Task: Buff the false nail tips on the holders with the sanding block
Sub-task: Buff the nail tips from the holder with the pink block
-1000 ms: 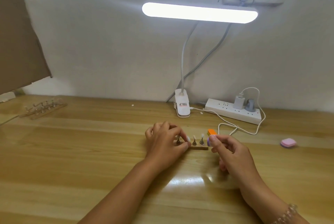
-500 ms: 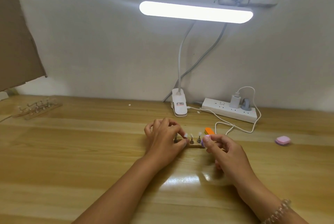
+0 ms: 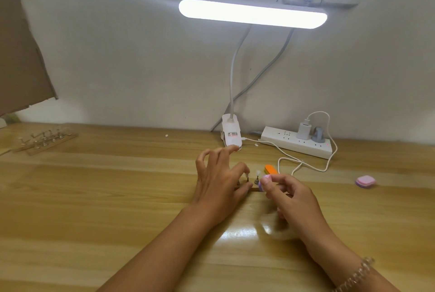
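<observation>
- Fingers [image 3: 242, 169] of the left hand [image 3: 219, 185] are pinched, thumb and forefinger, on a small holder [image 3: 247, 178] topped with a pale tip. The remaining fingers are lifted and spread.
- A purple sanding block [image 3: 261, 184] is gripped at the fingertips of the right hand [image 3: 292, 197], thumb on top and fingers curled beneath. Whether it touches a tip cannot be told.
- Between the two hands a second holder [image 3: 256, 179] is stood upright on a wooden strip [image 3: 254, 189]. It carries a false nail tip [image 3: 258, 171], on the near side of the lamp clamp [image 3: 231, 135] on the worktop [image 3: 117, 197].
- An orange block [image 3: 270, 169] is laid near the clamp, on its near right, just behind the right hand.
- A power strip [image 3: 297, 143] is found right of the clamp, and a pink pad [image 3: 365, 181] well beyond it, further right.
- A rack of holders [image 3: 44, 141] is set well to the clamp's left.
- A beaded bracelet [image 3: 357, 273] is worn on the right wrist.
</observation>
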